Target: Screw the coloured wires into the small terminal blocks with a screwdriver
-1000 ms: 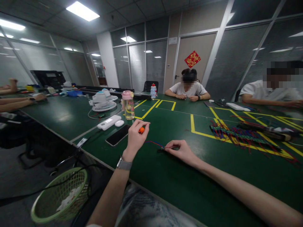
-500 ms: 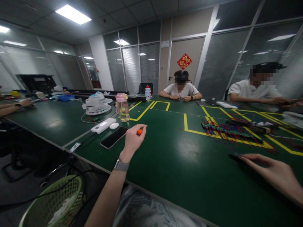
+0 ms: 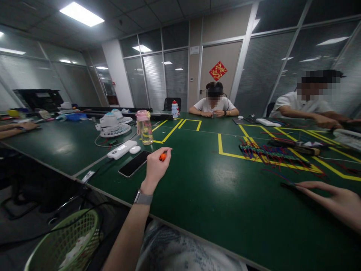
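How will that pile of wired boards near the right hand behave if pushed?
The pile of wired boards would probably spread unevenly, looking like many small pieces. Its thin red and blue wires seem floppy and may snag, splaying out in a tangle.

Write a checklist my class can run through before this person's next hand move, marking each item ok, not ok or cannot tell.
1. Orange item held in left hand: ok.
2. Wires pinched in right hand: ok.
3. Wires free of the board pile: cannot tell; they look close.
4. Phone free of left hand: cannot tell; the hand overlaps its end in view.
5. Pink-lidded bottle upright: ok.
6. Right forearm in view: not ok.
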A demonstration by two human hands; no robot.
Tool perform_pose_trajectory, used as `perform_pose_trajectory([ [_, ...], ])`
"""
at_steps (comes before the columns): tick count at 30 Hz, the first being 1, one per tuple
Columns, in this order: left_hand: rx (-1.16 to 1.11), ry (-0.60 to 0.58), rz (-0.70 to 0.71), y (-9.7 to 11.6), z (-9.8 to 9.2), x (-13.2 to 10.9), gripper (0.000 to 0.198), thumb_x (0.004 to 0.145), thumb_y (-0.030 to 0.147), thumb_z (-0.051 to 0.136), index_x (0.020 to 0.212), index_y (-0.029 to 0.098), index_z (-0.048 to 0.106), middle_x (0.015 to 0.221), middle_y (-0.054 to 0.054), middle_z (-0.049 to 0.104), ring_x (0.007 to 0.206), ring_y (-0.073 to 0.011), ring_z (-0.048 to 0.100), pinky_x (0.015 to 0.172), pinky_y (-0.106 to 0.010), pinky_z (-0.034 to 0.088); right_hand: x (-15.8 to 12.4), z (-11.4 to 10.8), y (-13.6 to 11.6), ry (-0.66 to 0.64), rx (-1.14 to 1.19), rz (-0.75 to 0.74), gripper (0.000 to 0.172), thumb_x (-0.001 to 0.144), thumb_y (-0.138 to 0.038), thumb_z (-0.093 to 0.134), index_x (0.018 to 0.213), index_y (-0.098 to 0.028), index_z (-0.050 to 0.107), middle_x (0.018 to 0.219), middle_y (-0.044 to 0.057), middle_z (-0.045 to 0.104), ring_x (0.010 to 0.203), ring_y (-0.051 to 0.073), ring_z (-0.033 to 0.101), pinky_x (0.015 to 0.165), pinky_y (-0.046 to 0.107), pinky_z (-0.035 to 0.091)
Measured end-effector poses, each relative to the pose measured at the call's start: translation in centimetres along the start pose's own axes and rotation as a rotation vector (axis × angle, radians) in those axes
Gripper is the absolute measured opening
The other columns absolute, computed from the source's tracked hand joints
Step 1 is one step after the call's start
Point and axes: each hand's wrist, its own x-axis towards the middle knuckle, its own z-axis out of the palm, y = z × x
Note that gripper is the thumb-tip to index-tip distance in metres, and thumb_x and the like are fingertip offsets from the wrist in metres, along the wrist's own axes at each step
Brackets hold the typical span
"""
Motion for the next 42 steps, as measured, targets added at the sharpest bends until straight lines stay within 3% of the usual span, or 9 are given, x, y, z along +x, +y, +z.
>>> perform_pose_trajectory([
  [2, 0.005, -0.001, 0.0, -0.1, 0.1, 0.0, 0.018, 0.085, 0.023, 0.052, 0.086, 0.016, 0.069, 0.083, -0.003, 0.071, 0.073, -0.0117, 0.064, 0.073, -0.021, 0.048, 0.0, -0.1, -0.8, -0.14, 0.118, 0.063, 0.036, 0.063, -0.053, 0.063, 0.082, -0.026, 0.076, 0.09, 0.008, 0.073, 0.083, 0.029, 0.068, 0.069, 0.033, 0.053],
  [4, 0.011, -0.002, -0.001, -0.1, 0.1, 0.0, 0.018, 0.085, 0.023, 0.052, 0.086, 0.016, 0.069, 0.082, -0.003, 0.071, 0.073, -0.0117, 0.064, 0.073, -0.021, 0.047, 0.1, -0.4, -1.3, -0.184, 0.154, 0.093, 0.035, 0.062, -0.051, 0.064, 0.081, -0.025, 0.076, 0.091, 0.009, 0.073, 0.086, 0.03, 0.068, 0.073, 0.034, 0.052],
  [9, 0.012, -0.008, -0.003, 0.0, 0.0, 0.0, 0.018, 0.085, 0.023, 0.052, 0.086, 0.016, 0.069, 0.082, -0.003, 0.071, 0.073, -0.0117, 0.065, 0.072, -0.021, 0.047, 0.1, -0.6, -1.7, -0.179, 0.156, 0.044, 0.03, 0.06, -0.05, 0.066, 0.076, -0.026, 0.075, 0.087, 0.009, 0.073, 0.082, 0.031, 0.068, 0.07, 0.035, 0.052],
  [24, 0.016, 0.0, 0.002, 0.0, 0.0, 0.0, 0.018, 0.085, 0.023, 0.052, 0.087, 0.016, 0.069, 0.08, -0.003, 0.07, 0.07, -0.0116, 0.064, 0.07, -0.021, 0.048, 0.2, -0.9, -2.2, -0.221, 0.155, 0.095, 0.032, 0.058, -0.049, 0.065, 0.08, -0.028, 0.076, 0.092, 0.01, 0.073, 0.084, 0.03, 0.067, 0.075, 0.036, 0.05],
  [35, 0.015, -0.003, -0.004, -0.2, 0.2, 0.0, 0.018, 0.085, 0.023, 0.052, 0.087, 0.017, 0.069, 0.08, -0.002, 0.071, 0.072, -0.0119, 0.065, 0.072, -0.022, 0.048, 0.3, -0.1, -0.9, -0.183, 0.121, -0.106, 0.026, 0.062, -0.042, 0.063, 0.081, -0.027, 0.073, 0.086, 0.009, 0.073, 0.077, 0.028, 0.068, 0.07, 0.034, 0.051],
  [42, 0.015, -0.011, 0.004, -0.1, 0.1, 0.0, 0.019, 0.085, 0.024, 0.052, 0.087, 0.017, 0.069, 0.082, -0.003, 0.071, 0.072, -0.0122, 0.065, 0.071, -0.021, 0.048, 0.2, -0.5, -1.5, -0.197, 0.11, -0.048, 0.03, 0.06, -0.044, 0.064, 0.083, -0.028, 0.074, 0.088, 0.006, 0.073, 0.081, 0.029, 0.068, 0.069, 0.034, 0.052],
])
